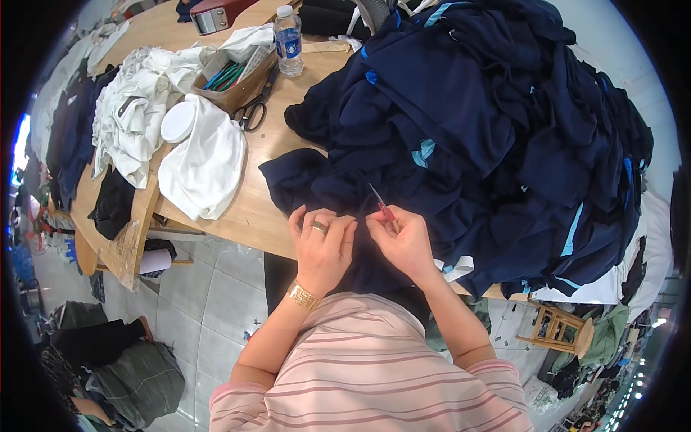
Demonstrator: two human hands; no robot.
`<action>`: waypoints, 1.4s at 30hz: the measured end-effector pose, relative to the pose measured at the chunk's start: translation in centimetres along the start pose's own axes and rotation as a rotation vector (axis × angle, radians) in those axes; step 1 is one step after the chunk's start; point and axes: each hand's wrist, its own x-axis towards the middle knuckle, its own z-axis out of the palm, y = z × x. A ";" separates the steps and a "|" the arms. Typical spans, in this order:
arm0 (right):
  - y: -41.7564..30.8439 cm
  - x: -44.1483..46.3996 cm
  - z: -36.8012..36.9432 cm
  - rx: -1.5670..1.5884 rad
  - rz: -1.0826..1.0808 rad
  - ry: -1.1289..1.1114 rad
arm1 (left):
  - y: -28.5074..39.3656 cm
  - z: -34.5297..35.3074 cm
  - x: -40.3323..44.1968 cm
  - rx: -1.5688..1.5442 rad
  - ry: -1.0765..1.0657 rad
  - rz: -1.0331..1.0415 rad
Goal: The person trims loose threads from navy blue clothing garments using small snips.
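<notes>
From my feed, the bottle (289,45) up at 11 o'clock wears a blue label, too small for me to read, and I can't make out other writing. My left hand (322,245), toward 7, has fingertips bunched over the navy cloth (468,129); can't tell if they're pinching anything. Right hand (401,241), toward 4, grips a red-handled pointed tool (387,212), tip aimed at 11. I'd keep fabric taut and that point off fingers. Cloth piles up from 12 to 4.
</notes>
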 end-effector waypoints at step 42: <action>-0.4 -0.5 1.8 -0.042 -0.027 0.131 | 0.3 -0.1 -0.1 -0.154 -0.027 -0.094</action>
